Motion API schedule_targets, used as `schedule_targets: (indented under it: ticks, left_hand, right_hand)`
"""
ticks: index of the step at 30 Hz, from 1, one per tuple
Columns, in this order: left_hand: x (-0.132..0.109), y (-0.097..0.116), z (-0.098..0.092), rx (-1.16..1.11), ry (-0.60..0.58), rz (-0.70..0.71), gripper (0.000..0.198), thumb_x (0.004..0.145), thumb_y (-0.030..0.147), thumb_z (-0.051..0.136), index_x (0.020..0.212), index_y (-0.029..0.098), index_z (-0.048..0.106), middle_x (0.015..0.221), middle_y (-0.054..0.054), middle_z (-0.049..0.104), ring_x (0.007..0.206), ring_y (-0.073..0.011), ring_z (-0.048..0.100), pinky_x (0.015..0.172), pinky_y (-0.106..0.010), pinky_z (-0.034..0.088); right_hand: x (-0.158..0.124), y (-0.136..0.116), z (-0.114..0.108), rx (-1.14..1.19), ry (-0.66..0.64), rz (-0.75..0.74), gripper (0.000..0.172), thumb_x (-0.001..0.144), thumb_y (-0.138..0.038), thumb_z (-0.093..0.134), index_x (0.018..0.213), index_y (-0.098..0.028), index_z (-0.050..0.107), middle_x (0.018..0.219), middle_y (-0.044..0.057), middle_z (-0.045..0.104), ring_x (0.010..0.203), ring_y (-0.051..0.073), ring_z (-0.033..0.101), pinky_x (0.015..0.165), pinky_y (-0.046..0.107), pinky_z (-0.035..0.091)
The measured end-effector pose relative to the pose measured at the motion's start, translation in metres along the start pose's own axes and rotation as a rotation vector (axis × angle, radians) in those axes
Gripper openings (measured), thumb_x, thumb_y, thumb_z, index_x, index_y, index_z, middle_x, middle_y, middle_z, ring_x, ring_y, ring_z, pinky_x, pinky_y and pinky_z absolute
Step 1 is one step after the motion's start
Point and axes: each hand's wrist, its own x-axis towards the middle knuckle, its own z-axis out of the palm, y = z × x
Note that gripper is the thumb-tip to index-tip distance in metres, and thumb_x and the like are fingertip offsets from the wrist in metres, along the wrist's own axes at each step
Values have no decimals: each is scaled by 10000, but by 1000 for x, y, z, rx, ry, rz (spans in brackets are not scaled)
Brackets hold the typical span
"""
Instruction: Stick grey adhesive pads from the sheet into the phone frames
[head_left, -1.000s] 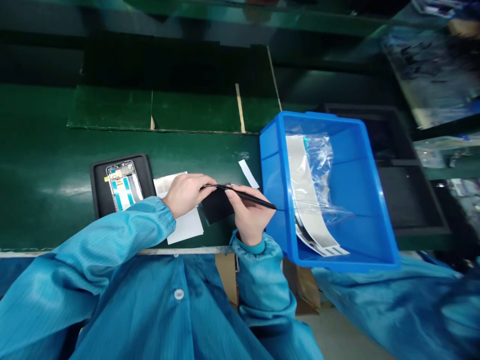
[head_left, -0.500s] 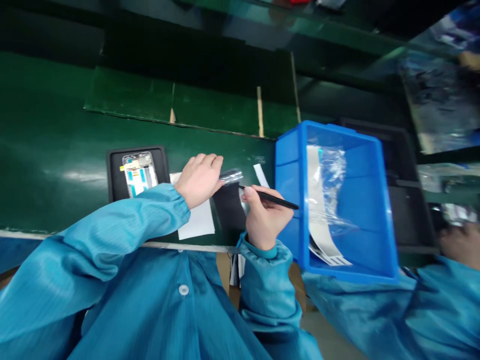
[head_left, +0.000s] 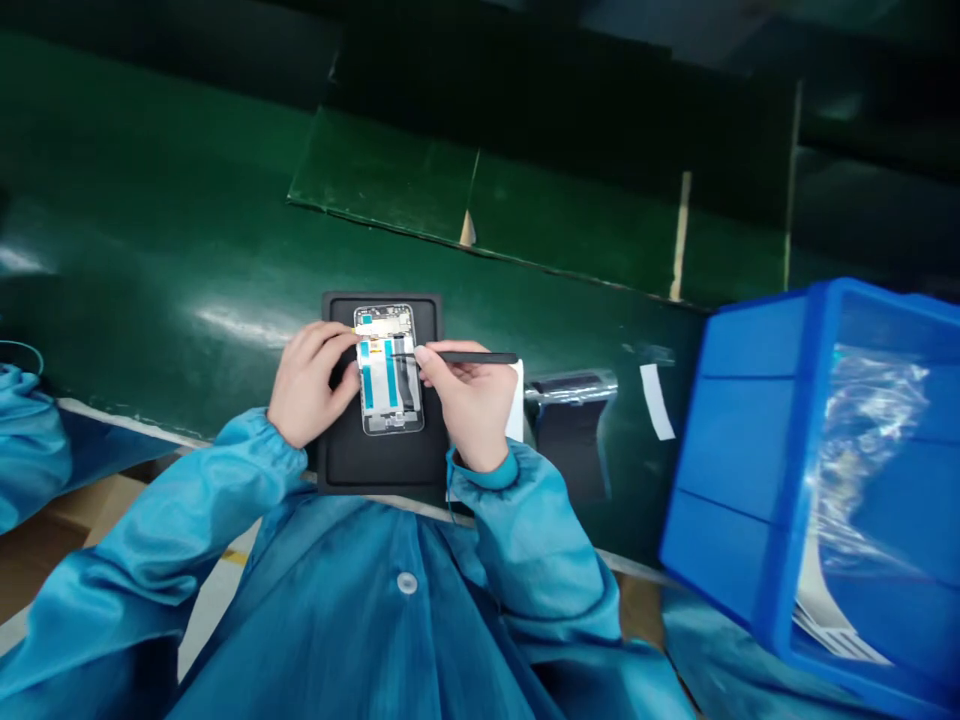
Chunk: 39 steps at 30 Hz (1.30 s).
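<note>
Head view: the phone frame (head_left: 388, 370) lies face-open in a black tray (head_left: 382, 465) at the near edge of the green counter (head_left: 150, 250). It is straight ahead of the person, and its long axis runs away from the body. It sits between the two hands. The left hand (head_left: 307, 385) has curled fingers touching the frame's left edge and upper corner; whether it pinches or only steadies, I cannot tell. The right hand (head_left: 469, 400) grips a thin black tool (head_left: 469, 357) lying crosswise to the frame, tip at its right edge near the upper half. Both hands are equally close. A blue bin (head_left: 750, 450) stands well apart to the right.
</note>
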Motion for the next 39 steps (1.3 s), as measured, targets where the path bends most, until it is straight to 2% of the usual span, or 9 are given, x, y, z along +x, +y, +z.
schedule_targets:
  ticks: [4,8,15,31,39]
  left_hand:
    - [-3,1,16,23,47,41,366,892,214,561,1249,149,606,1326,-146,600,1356,-310,465,1147,-503,400]
    - [-4,1,19,19,28,39,421,871,177,547,1290,154,573,1366,-148,571,1405,-324,419,1159,-524,388]
    - [-3,3,19,7,15,25,421,862,176,538,1279,154,583,1356,-148,578,1405,-334,414,1152,-530,397]
    - [-3,4,18,11,14,28,433,845,174,552,1275,145,586,1347,-155,582,1395,-345,421,1145,-531,403]
    - [-3,4,19,11,11,30,436,847,179,554,1281,150,586,1345,-151,583,1395,-346,420,1147,-534,400]
  right_hand:
    - [16,3,18,-74,-49,-30,226,745,-372,827,816,-174,744,730,35,766,624,172,722,595,280,601]
    - [21,5,23,-151,-49,-18,211,765,-373,814,821,-181,746,751,39,773,634,183,732,582,280,597]
    - [20,5,24,-207,-36,-38,196,781,-377,806,833,-197,751,738,33,774,614,183,730,573,289,601]
    - [20,6,23,-241,-56,-38,207,783,-396,809,850,-209,753,818,47,792,697,210,759,666,327,636]
    - [20,7,22,-312,-57,-47,213,802,-412,791,864,-212,753,809,44,792,678,204,750,648,321,622]
